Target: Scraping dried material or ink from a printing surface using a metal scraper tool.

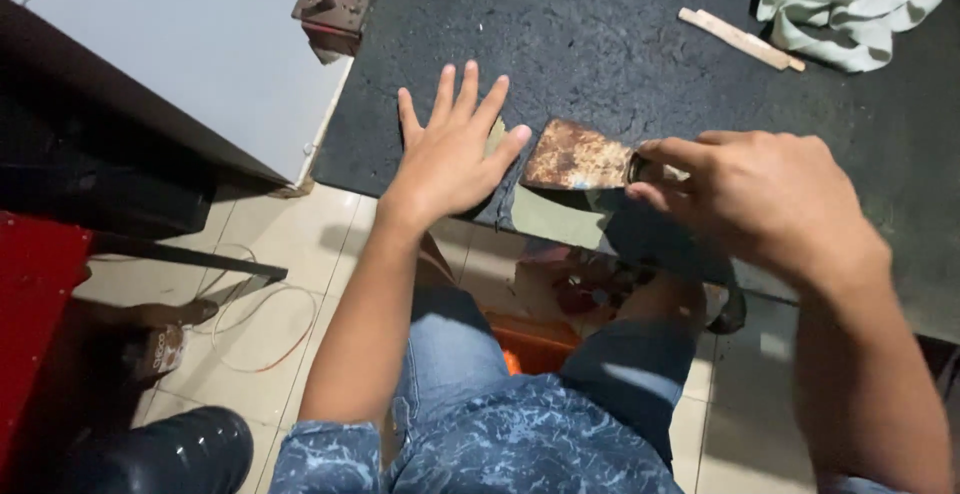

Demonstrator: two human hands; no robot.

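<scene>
I see my left hand (450, 154) lying flat with its fingers spread on the dark, rough-surfaced work table (620, 34), pressing down on a piece of olive-green sheet material (560, 216) at the table's near edge. My right hand (760, 199) is closed around the handle of a rusty flat-bladed metal scraper (578, 157), thumb and fingers pinching it; the blade rests on the sheet just right of my left fingertips. At the far right of the table lie a pale wooden stick (738, 38) and, beside it, a crumpled light green cloth (850, 4)
</scene>
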